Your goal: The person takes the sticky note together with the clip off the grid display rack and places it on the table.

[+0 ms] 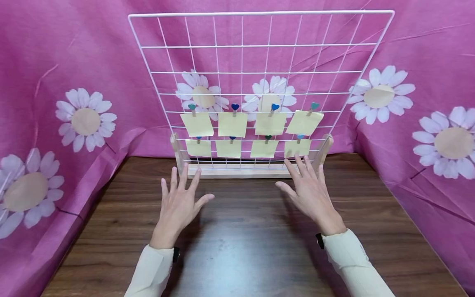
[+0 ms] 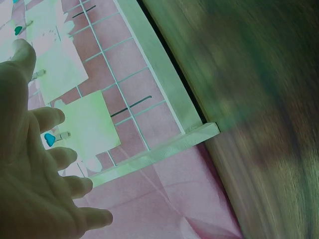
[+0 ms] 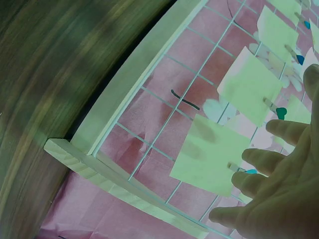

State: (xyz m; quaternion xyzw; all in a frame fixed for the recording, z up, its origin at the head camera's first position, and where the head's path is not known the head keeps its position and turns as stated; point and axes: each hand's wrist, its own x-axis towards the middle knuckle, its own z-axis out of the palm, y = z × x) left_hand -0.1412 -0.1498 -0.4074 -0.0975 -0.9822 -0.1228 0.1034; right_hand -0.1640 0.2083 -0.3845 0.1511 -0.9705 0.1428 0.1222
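Observation:
A white wire grid panel (image 1: 254, 73) stands upright in a wooden base (image 1: 256, 170). Two rows of yellow sticky notes (image 1: 232, 124) hang on its lower part. Small pegs with blue, green and teal hearts (image 1: 274, 107) clip them to the wires. My left hand (image 1: 179, 208), fingers spread and straight, is in front of the base's left end and holds nothing. Toward the other end, my right hand (image 1: 311, 196) is spread likewise, its fingertips overlapping the lower right note (image 1: 298, 146) in the head view; whether they touch it I cannot tell. The right wrist view shows that hand near a blue-hearted peg (image 3: 244, 171).
A dark wooden table (image 1: 230, 239) lies under both hands. Pink cloth with white daisies (image 1: 86, 120) surrounds it at the back and sides. Wooden uprights (image 1: 179, 152) hold the panel's two sides. Dark bands (image 1: 320, 241) sit at the wrists below pale sleeves.

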